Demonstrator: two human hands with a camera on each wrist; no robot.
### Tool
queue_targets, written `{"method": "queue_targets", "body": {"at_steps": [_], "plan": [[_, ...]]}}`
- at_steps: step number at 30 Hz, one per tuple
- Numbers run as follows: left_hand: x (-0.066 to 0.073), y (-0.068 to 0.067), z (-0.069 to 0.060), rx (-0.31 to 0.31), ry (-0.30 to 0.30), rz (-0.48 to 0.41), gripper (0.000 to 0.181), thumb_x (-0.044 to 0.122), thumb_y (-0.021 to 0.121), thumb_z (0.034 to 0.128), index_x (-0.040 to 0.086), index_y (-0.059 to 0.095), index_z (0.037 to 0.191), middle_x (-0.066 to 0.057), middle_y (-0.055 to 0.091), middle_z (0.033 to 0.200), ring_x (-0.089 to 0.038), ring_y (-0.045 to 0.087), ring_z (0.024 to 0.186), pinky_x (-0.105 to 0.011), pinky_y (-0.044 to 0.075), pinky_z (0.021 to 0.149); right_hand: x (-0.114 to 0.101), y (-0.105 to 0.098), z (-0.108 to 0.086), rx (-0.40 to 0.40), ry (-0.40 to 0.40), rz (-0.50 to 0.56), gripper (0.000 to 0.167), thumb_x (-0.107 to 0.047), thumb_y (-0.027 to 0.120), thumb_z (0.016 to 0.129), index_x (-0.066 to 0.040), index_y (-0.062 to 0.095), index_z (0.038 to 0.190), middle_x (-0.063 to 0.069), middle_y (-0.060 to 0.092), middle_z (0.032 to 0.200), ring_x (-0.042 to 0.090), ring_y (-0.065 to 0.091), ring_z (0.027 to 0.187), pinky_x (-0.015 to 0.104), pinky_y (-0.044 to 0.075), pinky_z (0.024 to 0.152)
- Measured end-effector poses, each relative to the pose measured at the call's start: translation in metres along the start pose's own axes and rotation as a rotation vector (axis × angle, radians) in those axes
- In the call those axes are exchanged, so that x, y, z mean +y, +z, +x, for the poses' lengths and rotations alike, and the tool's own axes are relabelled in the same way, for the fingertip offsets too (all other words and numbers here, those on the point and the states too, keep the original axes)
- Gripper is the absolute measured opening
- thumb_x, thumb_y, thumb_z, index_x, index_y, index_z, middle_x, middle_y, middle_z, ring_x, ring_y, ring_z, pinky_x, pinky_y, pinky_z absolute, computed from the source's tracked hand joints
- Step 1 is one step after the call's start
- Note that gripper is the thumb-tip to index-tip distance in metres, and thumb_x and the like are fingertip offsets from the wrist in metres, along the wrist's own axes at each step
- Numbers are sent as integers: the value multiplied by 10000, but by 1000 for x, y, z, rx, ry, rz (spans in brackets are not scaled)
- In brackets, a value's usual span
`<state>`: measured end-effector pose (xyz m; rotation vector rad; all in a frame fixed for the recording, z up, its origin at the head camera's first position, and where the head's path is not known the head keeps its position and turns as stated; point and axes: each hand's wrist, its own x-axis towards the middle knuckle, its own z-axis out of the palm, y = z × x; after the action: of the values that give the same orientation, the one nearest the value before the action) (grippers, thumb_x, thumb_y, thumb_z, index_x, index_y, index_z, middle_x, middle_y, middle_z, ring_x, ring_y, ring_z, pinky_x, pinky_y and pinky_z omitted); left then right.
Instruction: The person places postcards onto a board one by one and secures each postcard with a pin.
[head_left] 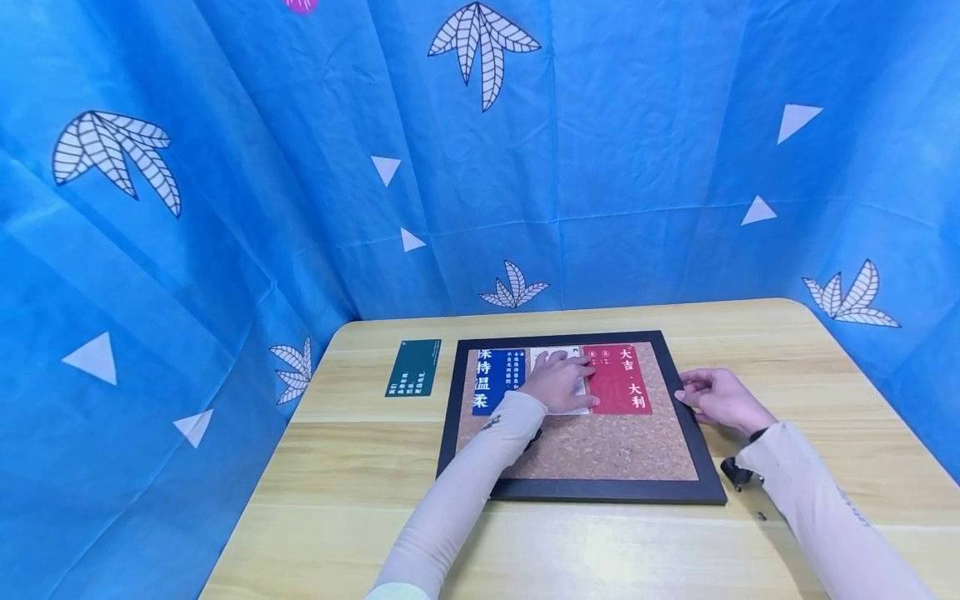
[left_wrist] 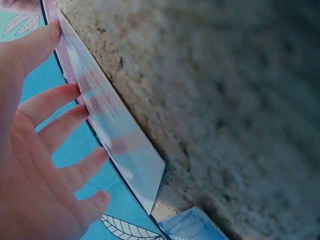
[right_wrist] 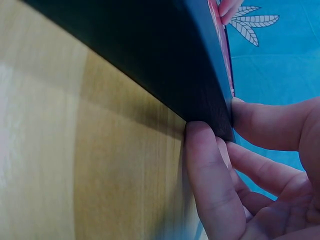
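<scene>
A black-framed cork board [head_left: 600, 450] lies on the wooden table with three cards in its upper part: blue [head_left: 491, 383], white [head_left: 579, 407] and red [head_left: 621, 387]. My left hand [head_left: 557, 382] is spread over the white card, thumb and a fingertip reaching the red card's left edge. In the left wrist view, the fingertips of that hand [left_wrist: 55, 120] touch the white card [left_wrist: 117, 125]. At the board's right side my right hand [head_left: 722, 398] pinches the black frame [right_wrist: 190, 65]; the right wrist view has the thumb and fingers of this hand [right_wrist: 265, 170] around its edge.
A dark green card [head_left: 414, 367] with white writing lies on the table [head_left: 345, 458] left of the board. A small dark object [head_left: 761, 516] is near the right forearm. Blue patterned curtain [head_left: 637, 167] hangs behind and along the sides.
</scene>
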<state>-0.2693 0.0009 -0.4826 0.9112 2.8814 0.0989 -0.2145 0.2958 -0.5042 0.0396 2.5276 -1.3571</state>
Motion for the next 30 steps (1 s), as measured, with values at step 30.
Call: {"method": "queue_targets", "body": {"at_steps": [30], "plan": [[-4,-8,-3,-25,41,-34,607,527,656,964,269,548,1502,69,470,1621,-219,456,1439,-459,298,1257,0,-2,-1,-13,-18,-22,578,-191,585,1053,147,401,1484,274,584,1256,217,631,995,297,617,785]]}}
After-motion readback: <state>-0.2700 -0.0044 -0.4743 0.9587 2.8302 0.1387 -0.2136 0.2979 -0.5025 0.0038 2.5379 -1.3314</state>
